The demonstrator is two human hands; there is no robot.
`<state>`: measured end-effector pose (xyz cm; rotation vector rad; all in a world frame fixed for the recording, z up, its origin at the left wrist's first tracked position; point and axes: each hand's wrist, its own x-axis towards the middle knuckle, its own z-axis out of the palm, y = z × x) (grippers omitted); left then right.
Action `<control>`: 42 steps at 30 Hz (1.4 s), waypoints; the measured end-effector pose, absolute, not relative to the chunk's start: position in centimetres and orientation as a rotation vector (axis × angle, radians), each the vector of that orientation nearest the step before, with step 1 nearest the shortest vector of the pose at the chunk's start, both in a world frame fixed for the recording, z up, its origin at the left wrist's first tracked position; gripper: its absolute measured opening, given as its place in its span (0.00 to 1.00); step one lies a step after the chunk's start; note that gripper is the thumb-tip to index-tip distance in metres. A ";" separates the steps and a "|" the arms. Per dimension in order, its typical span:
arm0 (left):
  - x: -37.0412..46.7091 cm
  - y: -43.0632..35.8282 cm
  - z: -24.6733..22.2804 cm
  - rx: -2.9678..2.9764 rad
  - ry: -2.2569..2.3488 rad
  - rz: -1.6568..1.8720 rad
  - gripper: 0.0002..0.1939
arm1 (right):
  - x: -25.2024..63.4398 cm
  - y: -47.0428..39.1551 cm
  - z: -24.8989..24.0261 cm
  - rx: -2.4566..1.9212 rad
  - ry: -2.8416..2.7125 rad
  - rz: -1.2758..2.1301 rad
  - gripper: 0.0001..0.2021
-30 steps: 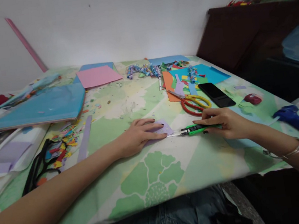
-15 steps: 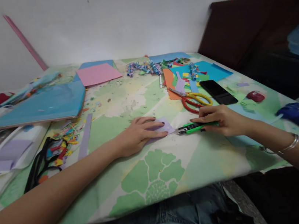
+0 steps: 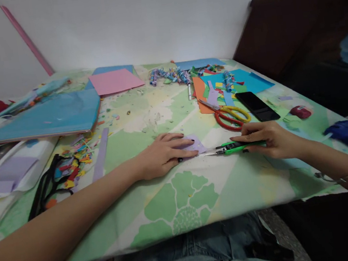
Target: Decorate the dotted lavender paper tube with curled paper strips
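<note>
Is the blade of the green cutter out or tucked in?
Out: the silver blade sticks out from the green cutter, pointing toward the purple paper.

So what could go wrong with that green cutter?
The blade of the green cutter in the right hand points toward the left hand, so a slip might nick its fingers. The purple paper is partly under that hand and might shift or tear. The tablecloth shows right beside the blade, so it could get cut.
</note>
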<state>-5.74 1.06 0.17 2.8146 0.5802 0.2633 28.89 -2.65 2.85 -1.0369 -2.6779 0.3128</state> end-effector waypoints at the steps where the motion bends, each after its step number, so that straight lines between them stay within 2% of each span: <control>1: -5.7 1.1 0.2 2.815 0.581 0.265 0.23 | 28.7 -2.6 2.9 -1.028 -2.678 0.309 0.17; 21: -5.7 1.1 0.2 2.805 0.589 0.255 0.22 | 24.5 -3.2 2.7 -0.935 -2.732 0.153 0.17; 30: -5.3 1.1 0.1 2.783 0.697 0.273 0.22 | 24.5 -3.3 2.2 -1.001 -2.692 0.187 0.17; 36: -3.9 1.2 -0.1 2.758 0.861 0.419 0.22 | 25.6 -1.3 2.8 -1.102 -2.655 0.205 0.23; 40: -5.3 2.1 0.4 2.657 0.673 0.474 0.22 | 25.7 -0.4 3.2 -1.049 -2.762 0.199 0.24; 42: -6.9 2.4 0.8 2.629 0.563 0.402 0.17 | 25.6 -0.3 3.1 -1.013 -2.784 0.216 0.24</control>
